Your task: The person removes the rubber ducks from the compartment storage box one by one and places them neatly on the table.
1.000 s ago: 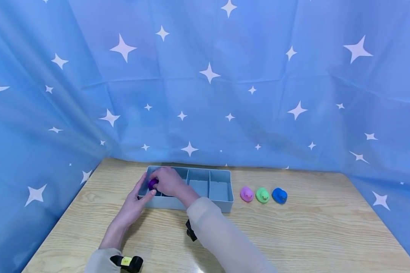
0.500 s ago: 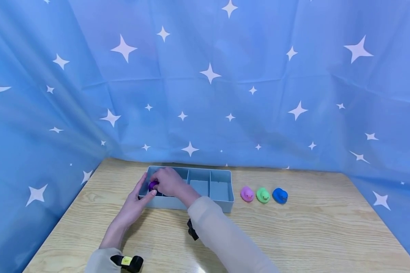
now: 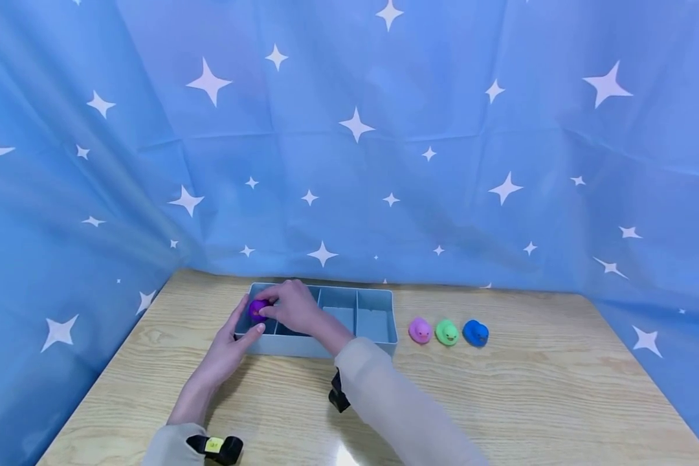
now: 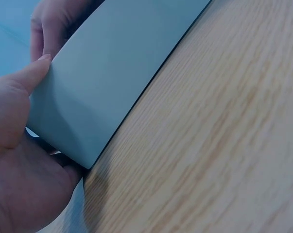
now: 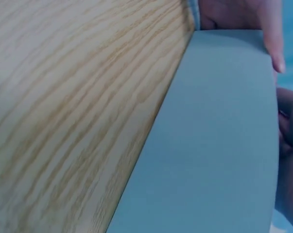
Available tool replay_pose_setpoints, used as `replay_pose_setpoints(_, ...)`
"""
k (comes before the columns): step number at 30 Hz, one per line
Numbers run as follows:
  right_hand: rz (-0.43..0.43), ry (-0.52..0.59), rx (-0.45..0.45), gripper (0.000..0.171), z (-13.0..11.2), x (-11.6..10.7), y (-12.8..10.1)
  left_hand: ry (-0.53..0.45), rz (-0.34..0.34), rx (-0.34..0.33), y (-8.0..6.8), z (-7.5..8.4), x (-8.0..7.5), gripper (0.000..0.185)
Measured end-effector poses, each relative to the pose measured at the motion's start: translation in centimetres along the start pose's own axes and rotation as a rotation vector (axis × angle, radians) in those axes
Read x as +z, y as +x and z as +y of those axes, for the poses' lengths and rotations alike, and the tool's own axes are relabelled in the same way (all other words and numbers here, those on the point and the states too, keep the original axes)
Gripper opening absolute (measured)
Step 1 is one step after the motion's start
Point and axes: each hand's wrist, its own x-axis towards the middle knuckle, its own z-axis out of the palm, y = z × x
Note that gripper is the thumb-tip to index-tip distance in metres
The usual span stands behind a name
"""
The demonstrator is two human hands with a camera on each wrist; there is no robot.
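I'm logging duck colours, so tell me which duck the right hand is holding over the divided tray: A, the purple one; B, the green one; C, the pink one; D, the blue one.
A: the right hand pinches the purple duck over the left end of the tray, while the pink duck, green duck and blue duck sit untouched on the table to the tray's right.

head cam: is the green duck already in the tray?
No, the green duck sits on the table right of the tray, between the pink duck and blue duck.
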Motion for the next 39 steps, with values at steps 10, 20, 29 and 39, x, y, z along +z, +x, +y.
replay_pose_setpoints(10, 0.051, 0.142, 0.078, 0.031, 0.2, -2.7, -2.4, 0.045, 0.003, -0.013, 0.3, 0.2, 0.3, 0.083)
replay_pose_setpoints(20, 0.168, 0.22, 0.051, 0.032, 1.5, -7.2, -6.9, 0.072, 0.011, -0.037, 0.1, 0.3, 0.2, 0.085)
replay_pose_setpoints(29, 0.249, 0.25, 0.08, 0.032, 5.0, -10.4, -11.4, 0.063, -0.001, -0.042, -0.1, 0.2, 0.2, 0.081)
replay_pose_setpoints(39, 0.328, 0.147, 0.155, 0.03, 8.6, -13.6, -17.2, 0.064, -0.015, -0.066, 0.1, 0.2, 0.4, 0.082)
